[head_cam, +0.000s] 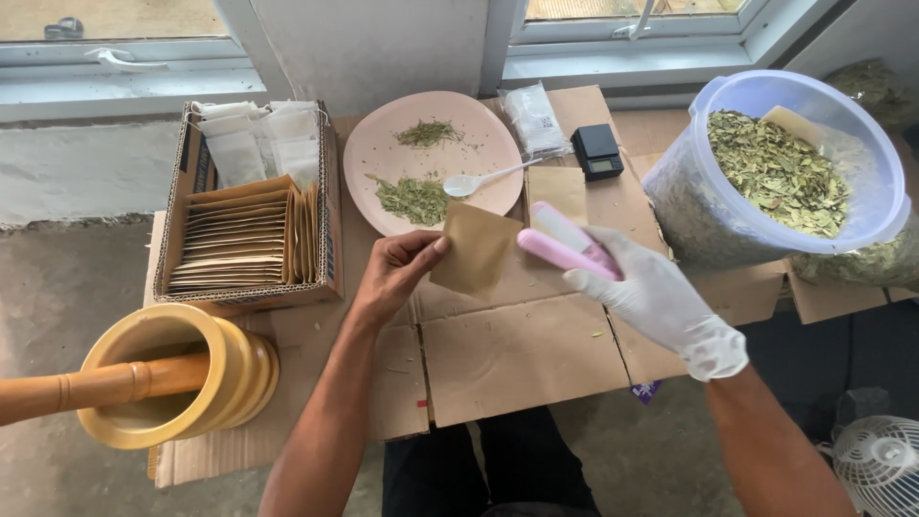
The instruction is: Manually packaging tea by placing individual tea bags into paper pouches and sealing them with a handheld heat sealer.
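My bare left hand (394,271) pinches a small brown paper pouch (474,249) by its left edge, held above the cardboard work surface (517,359). My right hand (661,299), in a white glove, grips a pink and white hand-held sealer (567,244) whose jaws sit at the pouch's right edge. Just behind, a pink plate (479,134) carries two small heaps of dried green leaves (414,198) and a white spoon (479,179).
A cardboard box (196,172) of brown and white pouches stands at the left. A yellow mortar (177,378) with a wooden pestle (86,388) is front left. A clear tub (704,225) of dried leaves sits right, a small black scale (597,150) behind, a white fan (879,464) bottom right.
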